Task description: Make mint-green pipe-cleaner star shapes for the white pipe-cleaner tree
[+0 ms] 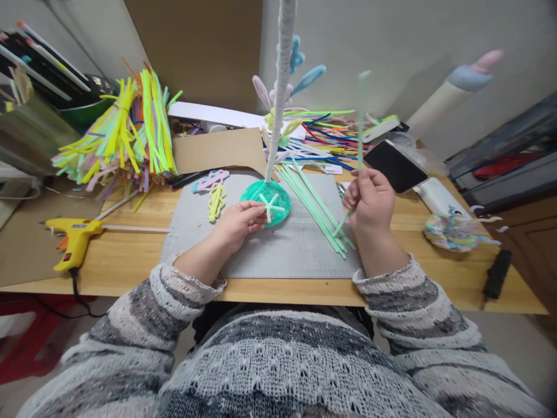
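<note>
Between the thumb and fingers of my left hand point(241, 223) is a small pale green star shape point(272, 207), held over a round green base point(281, 193). A white wrapped stem point(278, 104) rises from that base, with pastel loops beside it. My right hand point(369, 197) is closed round a pale green pipe cleaner point(360, 133), which stands upright above the fist and shows again below it. Several light green pipe cleaners point(315, 206) lie between my hands on the grey mat point(304, 264). Pink and yellow bent shapes point(215, 203) rest left of the base.
A yellow glue gun point(73, 241) with its cord lies at the left, below a large bundle of pipe cleaners point(126, 128). Behind my right hand are a black phone point(395, 165) and a woven pastel piece point(450, 232). A black-handled tool point(497, 276) is at far right.
</note>
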The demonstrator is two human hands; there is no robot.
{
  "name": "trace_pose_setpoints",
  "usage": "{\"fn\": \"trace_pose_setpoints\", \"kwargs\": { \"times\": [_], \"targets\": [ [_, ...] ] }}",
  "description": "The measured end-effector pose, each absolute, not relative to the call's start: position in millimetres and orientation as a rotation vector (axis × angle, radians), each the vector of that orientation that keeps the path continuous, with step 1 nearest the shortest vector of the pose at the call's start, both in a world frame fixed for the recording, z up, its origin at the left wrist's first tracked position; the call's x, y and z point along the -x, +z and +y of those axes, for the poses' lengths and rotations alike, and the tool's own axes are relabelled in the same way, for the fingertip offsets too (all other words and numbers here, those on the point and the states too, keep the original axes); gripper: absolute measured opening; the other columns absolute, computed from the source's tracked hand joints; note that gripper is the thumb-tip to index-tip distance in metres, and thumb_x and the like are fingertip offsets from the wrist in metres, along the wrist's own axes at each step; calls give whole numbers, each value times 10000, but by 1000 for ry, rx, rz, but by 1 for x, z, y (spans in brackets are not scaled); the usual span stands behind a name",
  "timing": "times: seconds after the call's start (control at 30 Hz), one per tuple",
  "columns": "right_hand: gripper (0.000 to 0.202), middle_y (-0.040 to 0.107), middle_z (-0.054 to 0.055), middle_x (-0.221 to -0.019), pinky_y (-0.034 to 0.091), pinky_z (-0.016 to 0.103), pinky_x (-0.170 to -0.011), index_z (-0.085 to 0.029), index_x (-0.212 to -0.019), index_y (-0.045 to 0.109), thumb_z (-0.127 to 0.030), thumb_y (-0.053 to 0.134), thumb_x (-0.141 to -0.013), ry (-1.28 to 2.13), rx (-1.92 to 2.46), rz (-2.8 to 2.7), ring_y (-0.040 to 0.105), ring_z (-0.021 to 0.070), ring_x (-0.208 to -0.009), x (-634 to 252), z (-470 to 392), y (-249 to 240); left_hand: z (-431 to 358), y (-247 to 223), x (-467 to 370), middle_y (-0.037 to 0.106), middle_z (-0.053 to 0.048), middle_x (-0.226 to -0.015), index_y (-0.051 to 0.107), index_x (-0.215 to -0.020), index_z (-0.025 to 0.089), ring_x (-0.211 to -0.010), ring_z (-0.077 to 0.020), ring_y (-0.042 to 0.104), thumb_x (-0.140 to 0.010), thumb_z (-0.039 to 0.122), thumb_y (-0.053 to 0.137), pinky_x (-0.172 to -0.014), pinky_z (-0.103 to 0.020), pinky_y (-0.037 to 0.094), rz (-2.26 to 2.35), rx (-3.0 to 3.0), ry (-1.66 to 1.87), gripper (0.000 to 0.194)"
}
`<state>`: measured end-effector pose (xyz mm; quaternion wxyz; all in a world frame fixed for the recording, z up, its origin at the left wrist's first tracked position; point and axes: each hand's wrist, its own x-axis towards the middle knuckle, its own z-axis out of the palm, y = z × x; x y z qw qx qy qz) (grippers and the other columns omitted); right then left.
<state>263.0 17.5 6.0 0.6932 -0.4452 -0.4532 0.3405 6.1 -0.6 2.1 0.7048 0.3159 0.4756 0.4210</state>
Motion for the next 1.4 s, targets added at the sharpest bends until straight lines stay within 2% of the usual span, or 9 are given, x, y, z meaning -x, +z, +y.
{"fn": "trace_pose_setpoints", "kwargs": {
  "times": [0.1,0.17,0.27,0.47,0.63,0.8,0.97,1.23,1.4],
  "targets": [
    [57,602,11,-701,404,256,-479,-226,-822,660,-283,656,-822,302,959,-1519,533,124,-551,-267,6,16,-2,3,-8,698,-55,-672,579,-717,136,-620,-118,662,-756,148,670,-565,-196,501,1052,-727,950,99],
    [48,665,49,-826,482,311,-629,-228,-836,690,-207,660,-805,72,921,-1872,616,176,-716,-270,1,21,-3,5,-9,690,-48,-663,535,-715,149,-646,-146,689,-758,136,649,-557,-205,508,1066,-727,966,122],
    [103,692,62,-855,503,344,-726,-223,-864,700,-170,624,-818,-78,904,-2145,646,208,-794,-273,1,23,-4,8,-11,684,-30,-666,495,-758,166,-611,-168,702,-771,111,598,-538,-228,520,1093,-707,994,118],
    [118,704,72,-858,487,329,-717,-200,-847,688,-189,570,-858,-142,1041,-2259,648,214,-804,-276,7,20,-3,12,-11,711,-44,-756,461,-773,168,-614,-154,706,-805,141,580,-586,-246,545,1020,-648,1111,126],
    [138,701,73,-863,466,325,-715,-196,-874,670,-178,534,-865,-49,1164,-2341,640,215,-807,-273,6,16,-2,4,-10,640,17,-616,537,-738,145,-639,-132,690,-688,125,704,-671,-239,540,976,-765,1203,175],
    [202,716,79,-943,462,331,-731,-215,-985,667,-158,516,-864,78,1221,-2398,652,231,-861,-263,2,7,-5,3,-12,621,22,-645,587,-729,150,-596,-107,613,-658,163,711,-601,-221,477,1069,-1037,1198,144],
    [246,714,84,-1072,479,348,-787,-234,-1122,636,-225,550,-892,357,1137,-2377,660,226,-930,-245,-4,-2,-8,0,-14,608,18,-695,601,-725,155,-604,-97,543,-665,159,677,-596,-220,431,1145,-1225,1192,97],
    [212,689,69,-893,446,306,-705,-209,-975,656,-241,448,-953,525,938,-2347,611,186,-809,-222,-19,-5,-10,-4,-16,621,16,-751,603,-790,156,-670,-107,573,-676,144,664,-639,-224,440,1146,-1261,1191,130],
    [199,659,45,-890,440,291,-672,-214,-1079,605,-311,536,-920,711,1102,-2006,585,163,-739,-218,-18,-12,-10,-4,-17,634,9,-772,592,-790,153,-692,-107,592,-642,147,709,-667,-227,456,1060,-1179,1134,189]
  ]
}}
